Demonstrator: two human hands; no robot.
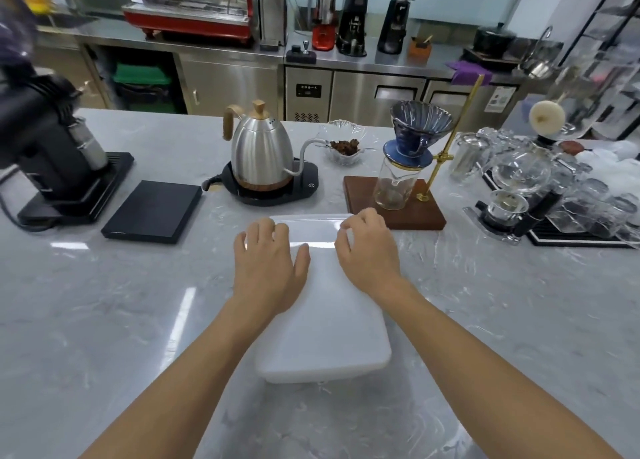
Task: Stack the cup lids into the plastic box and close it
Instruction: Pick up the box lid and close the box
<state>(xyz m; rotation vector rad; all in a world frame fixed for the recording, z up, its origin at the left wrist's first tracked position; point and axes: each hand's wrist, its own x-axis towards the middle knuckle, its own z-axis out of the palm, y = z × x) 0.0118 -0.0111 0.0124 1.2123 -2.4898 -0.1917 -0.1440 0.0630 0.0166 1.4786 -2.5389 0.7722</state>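
The long, rounded-corner translucent white plastic box [322, 320] lies at the centre of the frame on the glossy grey marbled desk [104, 320], lid on. It looks light, thin-walled, a little springy and slick, so it is best pressed along the rim. The left hand [268, 264] lies flat, its grip spread apart on the lid's far left, while the right hand [369, 247] curls its grip over the far right edge; no cup lids show through the cloudy plastic.

one plastic box [322, 320], two hands [270, 261]
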